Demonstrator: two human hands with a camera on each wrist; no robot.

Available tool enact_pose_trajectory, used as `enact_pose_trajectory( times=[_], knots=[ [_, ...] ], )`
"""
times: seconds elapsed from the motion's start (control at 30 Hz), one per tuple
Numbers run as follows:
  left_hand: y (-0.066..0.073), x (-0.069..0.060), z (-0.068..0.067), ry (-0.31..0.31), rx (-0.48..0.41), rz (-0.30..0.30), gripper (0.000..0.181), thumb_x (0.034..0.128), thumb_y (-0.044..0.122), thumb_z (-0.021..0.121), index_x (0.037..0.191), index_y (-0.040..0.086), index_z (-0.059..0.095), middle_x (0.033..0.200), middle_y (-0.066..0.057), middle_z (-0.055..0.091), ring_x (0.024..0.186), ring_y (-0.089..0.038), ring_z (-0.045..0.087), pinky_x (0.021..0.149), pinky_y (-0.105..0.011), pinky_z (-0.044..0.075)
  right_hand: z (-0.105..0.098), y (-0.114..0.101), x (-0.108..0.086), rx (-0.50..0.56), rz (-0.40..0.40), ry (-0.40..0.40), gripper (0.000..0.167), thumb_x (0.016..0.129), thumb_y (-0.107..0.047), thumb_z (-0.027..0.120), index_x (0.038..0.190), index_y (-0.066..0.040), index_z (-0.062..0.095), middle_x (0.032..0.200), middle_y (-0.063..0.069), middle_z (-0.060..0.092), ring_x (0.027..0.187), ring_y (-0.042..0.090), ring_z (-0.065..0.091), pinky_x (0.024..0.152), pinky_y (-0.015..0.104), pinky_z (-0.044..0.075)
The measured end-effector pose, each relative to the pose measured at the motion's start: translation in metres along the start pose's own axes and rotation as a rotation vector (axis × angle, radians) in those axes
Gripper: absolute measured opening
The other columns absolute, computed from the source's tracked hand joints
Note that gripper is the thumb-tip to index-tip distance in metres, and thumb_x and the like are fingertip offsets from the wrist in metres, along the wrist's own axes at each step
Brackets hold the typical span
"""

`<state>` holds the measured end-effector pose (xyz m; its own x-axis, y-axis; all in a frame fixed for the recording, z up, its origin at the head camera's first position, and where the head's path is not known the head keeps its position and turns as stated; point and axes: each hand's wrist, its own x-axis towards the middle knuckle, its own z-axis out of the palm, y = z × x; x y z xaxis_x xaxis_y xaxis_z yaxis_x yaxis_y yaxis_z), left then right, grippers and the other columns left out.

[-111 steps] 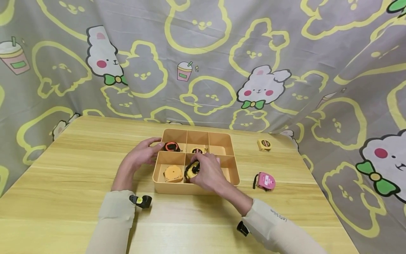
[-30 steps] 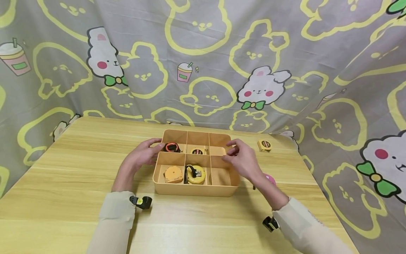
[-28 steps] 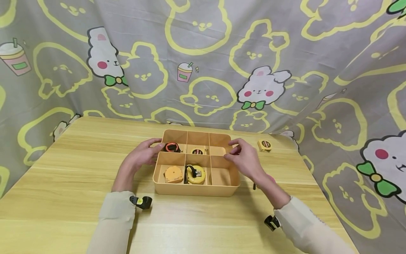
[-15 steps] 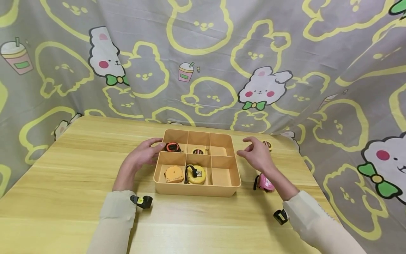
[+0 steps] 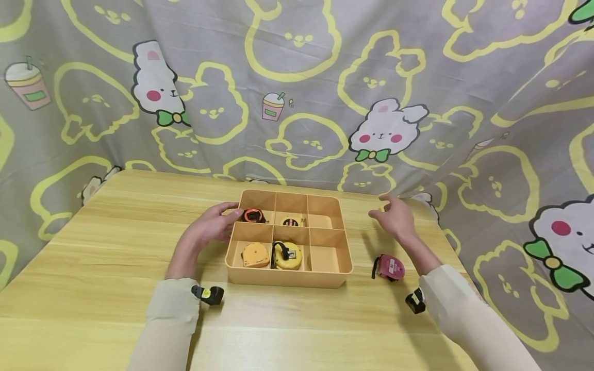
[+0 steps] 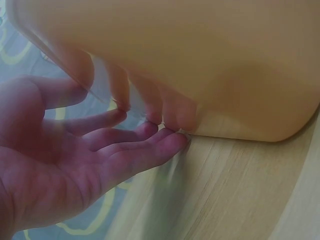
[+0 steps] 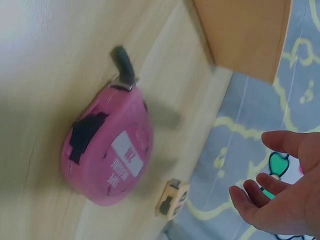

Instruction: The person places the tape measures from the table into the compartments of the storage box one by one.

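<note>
Fingers of the right hand are parted and loosely bent, holding nothing, close to a small yellow tape measure near the back right corner of the table; in the head view the hand hides most of it. Nearer the front, between the box and the table's right edge, lies a pink tape measure. Extended fingers of the left hand touch the box's left wall. That six-compartment box sits toward the back edge, holding a black-and-red tape measure back left, a yellow one with a dark label back middle, an orange one front left and a black-strapped yellow one front middle. Its right wall stands between the right hand and the compartments. Behind the table hangs a patterned curtain.
</note>
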<state>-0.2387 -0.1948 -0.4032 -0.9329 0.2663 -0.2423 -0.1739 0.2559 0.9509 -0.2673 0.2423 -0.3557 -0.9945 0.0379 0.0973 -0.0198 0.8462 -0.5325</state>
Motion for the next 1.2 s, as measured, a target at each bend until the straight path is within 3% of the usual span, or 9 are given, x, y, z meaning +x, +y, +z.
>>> enact_pose_trajectory(
  times=[0.3,0.53,0.8,1.2],
  knots=[
    [0.000,0.001,0.002,-0.007,-0.009,-0.002,0.064,0.1104,0.030,0.042,0.162,0.004,0.016,0.158,-0.030,0.036,0.142,-0.047,0.042,0.107,-0.058,0.046,0.005,0.014,0.014,-0.009,0.057,-0.010,0.063,0.094,-0.028,0.065,0.144,0.006,0.048,0.126,0.032,0.060,0.110,0.044,0.059,0.092,0.056,0.048],
    [-0.001,0.001,0.000,0.008,0.003,-0.006,0.063,0.1106,0.032,0.041,0.162,0.004,0.018,0.158,-0.029,0.037,0.142,-0.046,0.043,0.106,-0.057,0.048,0.003,0.018,0.022,-0.018,0.103,-0.041,0.071,0.096,-0.033,0.063,0.150,0.005,0.039,0.135,0.033,0.057,0.121,0.046,0.057,0.102,0.058,0.044],
    [0.000,0.001,0.001,0.007,-0.011,-0.014,0.063,0.1106,0.031,0.042,0.162,0.004,0.017,0.158,-0.028,0.037,0.142,-0.046,0.044,0.106,-0.056,0.048,0.009,0.029,0.028,-0.018,0.151,-0.073,0.079,0.094,-0.031,0.065,0.154,0.008,0.030,0.150,0.034,0.042,0.135,0.052,0.041,0.113,0.061,0.036],
    [-0.001,0.001,0.001,0.013,-0.016,-0.019,0.064,0.1101,0.031,0.043,0.162,0.005,0.018,0.157,-0.028,0.038,0.141,-0.045,0.045,0.106,-0.056,0.048,0.015,0.042,0.032,-0.075,0.204,-0.157,0.083,0.093,-0.030,0.063,0.156,0.006,0.022,0.155,0.039,0.028,0.144,0.058,0.021,0.120,0.062,0.022]
  ],
)
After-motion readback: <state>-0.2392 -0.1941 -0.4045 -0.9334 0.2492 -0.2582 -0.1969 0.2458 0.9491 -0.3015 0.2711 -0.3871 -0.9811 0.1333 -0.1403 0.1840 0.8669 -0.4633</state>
